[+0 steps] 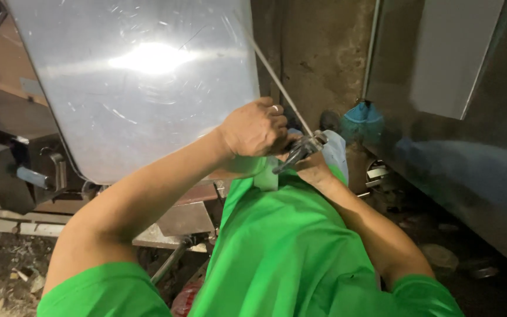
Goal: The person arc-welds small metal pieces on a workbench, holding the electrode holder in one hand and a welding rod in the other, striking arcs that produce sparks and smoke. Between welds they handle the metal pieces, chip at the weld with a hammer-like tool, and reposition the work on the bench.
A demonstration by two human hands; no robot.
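Rough concrete wall (318,53) and dark floor close in a cramped, dim workshop corner. Pliers (297,154) sit at chest height, just in front of the green shirt (289,246), their nose biting the lower end of a thin metal rod (277,79) that slants up and left across the edge of a big shiny metal sheet (142,82).

The left hand (256,128) is curled tight, its grip closed over the upper part of the pliers and rod end. The right hand (312,169) lies underneath, touching the handles; how far its grip is closed I cannot tell, since the left hand and the tool cover the fingers.

Judging from this, the hold works best with both wrists close to the body, the pliers squeezed squarely on the rod, and the pull kept in line with it so the jaws do not slip.

Hard to read: the rod's top end runs out of view, the joint at the pliers' nose is blurred, and a pale object behind the hands, near a blue container (362,120), stays unclear. Grey machinery (7,170) at left is cut off.
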